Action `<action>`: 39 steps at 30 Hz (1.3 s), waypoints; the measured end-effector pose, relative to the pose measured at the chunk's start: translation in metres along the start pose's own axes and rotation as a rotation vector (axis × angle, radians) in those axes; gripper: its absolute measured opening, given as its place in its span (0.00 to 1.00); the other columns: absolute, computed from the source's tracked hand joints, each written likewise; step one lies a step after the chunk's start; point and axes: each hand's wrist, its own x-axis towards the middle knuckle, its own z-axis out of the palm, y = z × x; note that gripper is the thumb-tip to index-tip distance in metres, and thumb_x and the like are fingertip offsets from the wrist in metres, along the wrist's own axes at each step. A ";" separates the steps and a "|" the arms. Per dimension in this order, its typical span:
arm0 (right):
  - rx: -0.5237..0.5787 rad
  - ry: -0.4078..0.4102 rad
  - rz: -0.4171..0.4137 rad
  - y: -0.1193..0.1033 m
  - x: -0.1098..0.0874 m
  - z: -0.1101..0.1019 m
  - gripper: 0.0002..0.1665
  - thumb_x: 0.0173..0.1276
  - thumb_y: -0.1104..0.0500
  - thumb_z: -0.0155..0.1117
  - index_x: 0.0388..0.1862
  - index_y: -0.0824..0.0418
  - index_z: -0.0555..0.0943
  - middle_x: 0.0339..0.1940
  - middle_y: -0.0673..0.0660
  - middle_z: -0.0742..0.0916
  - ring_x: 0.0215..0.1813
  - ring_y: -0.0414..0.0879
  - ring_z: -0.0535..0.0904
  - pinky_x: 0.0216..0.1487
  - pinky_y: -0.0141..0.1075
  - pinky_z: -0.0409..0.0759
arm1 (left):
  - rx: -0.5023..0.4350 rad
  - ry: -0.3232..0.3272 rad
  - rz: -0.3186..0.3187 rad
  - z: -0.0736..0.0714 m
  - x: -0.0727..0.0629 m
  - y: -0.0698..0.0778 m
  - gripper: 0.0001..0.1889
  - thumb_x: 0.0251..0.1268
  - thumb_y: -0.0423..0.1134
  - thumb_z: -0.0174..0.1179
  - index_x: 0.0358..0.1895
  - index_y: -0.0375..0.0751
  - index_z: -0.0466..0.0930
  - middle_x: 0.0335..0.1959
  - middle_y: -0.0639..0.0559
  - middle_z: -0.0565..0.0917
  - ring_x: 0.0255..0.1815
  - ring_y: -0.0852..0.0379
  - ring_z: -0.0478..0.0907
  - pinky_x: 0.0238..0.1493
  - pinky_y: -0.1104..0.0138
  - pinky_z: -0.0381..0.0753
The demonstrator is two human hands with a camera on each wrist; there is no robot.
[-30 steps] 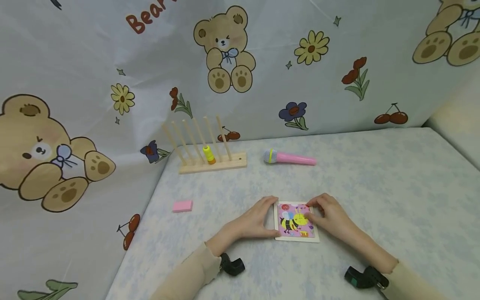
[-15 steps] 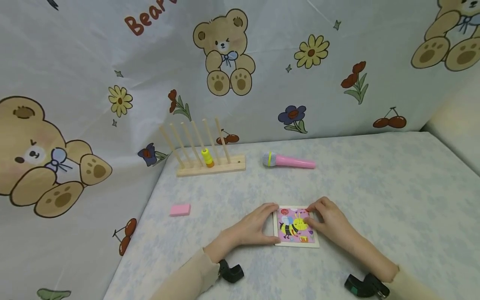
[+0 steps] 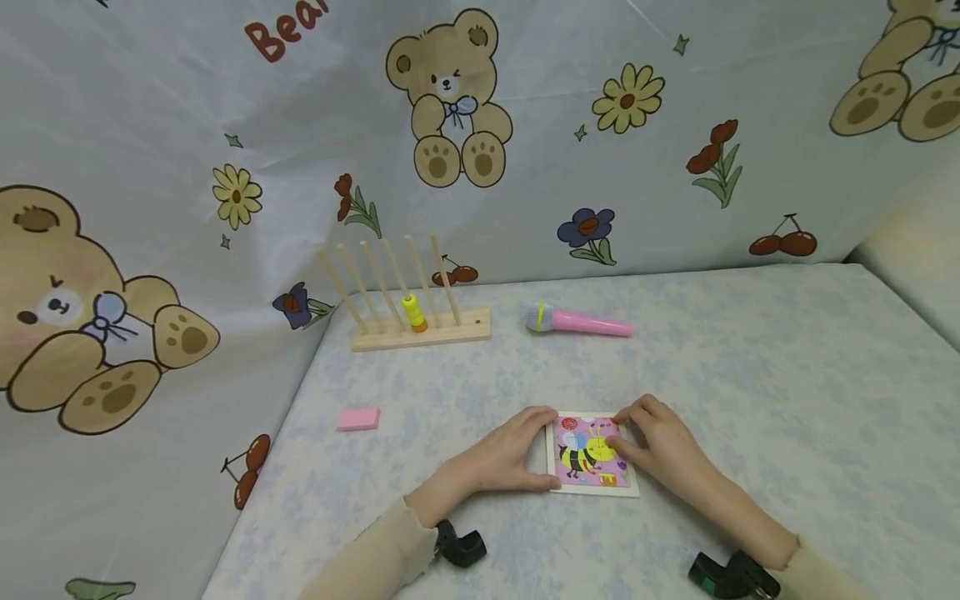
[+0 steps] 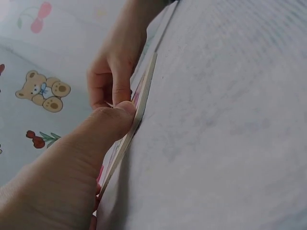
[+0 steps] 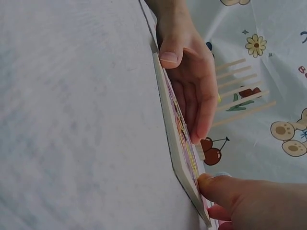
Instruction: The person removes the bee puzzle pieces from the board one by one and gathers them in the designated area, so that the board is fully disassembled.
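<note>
A framed bee puzzle (image 3: pixel 581 460) lay at five o'clock, seemingly complete, no gap showing beyond the fingers. The left hand (image 3: pixel 504 458), thumb spread wide, gripped its nine o'clock side; the right hand (image 3: pixel 666 440) bent over two o'clock, whether pinching unclear.

The mottled blue-white counter (image 3: pixel 750 375) bears a peg rack (image 3: pixel 444 332), a microphone (image 3: pixel 585 322), a pink block (image 3: pixel 358 419) and a puzzle (image 3: pixel 588 454).

Picture board (image 3: pixel 592 452) is pink with yellow-and-black striped bee (image 3: pixel 576 460), pale frame (image 3: pixel 600 492); microphone (image 3: pixel 585 322) pink; block (image 3: pixel 358 419) pink; tablecloth (image 3: pixel 750 375) mottled blue-white.
</note>
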 end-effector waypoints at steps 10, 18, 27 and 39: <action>-0.011 0.013 0.017 -0.003 0.000 0.002 0.22 0.48 0.52 0.78 0.37 0.63 0.83 0.36 0.50 0.77 0.39 0.45 0.71 0.38 0.41 0.75 | 0.001 -0.003 -0.006 -0.001 -0.001 0.000 0.48 0.55 0.63 0.62 0.72 0.40 0.53 0.70 0.51 0.58 0.69 0.61 0.55 0.67 0.69 0.57; 0.029 -0.017 0.041 -0.001 -0.002 -0.003 0.17 0.50 0.52 0.77 0.36 0.59 0.84 0.34 0.49 0.75 0.38 0.44 0.68 0.36 0.39 0.70 | -0.004 -0.015 0.001 0.003 -0.002 0.000 0.48 0.54 0.63 0.62 0.72 0.40 0.53 0.69 0.51 0.59 0.69 0.60 0.56 0.66 0.68 0.58; 0.157 -0.052 0.098 0.004 0.005 -0.005 0.17 0.52 0.53 0.76 0.38 0.59 0.83 0.30 0.48 0.74 0.32 0.41 0.66 0.30 0.30 0.67 | 0.057 0.018 0.032 0.001 0.001 -0.003 0.49 0.53 0.64 0.62 0.72 0.40 0.54 0.69 0.51 0.59 0.69 0.61 0.56 0.67 0.70 0.56; 0.282 -0.105 0.236 0.005 0.004 -0.011 0.12 0.60 0.55 0.70 0.40 0.58 0.84 0.29 0.48 0.75 0.28 0.40 0.66 0.24 0.31 0.64 | 0.046 0.012 0.029 0.001 0.000 -0.004 0.49 0.53 0.66 0.60 0.72 0.41 0.53 0.69 0.52 0.60 0.69 0.60 0.56 0.66 0.69 0.58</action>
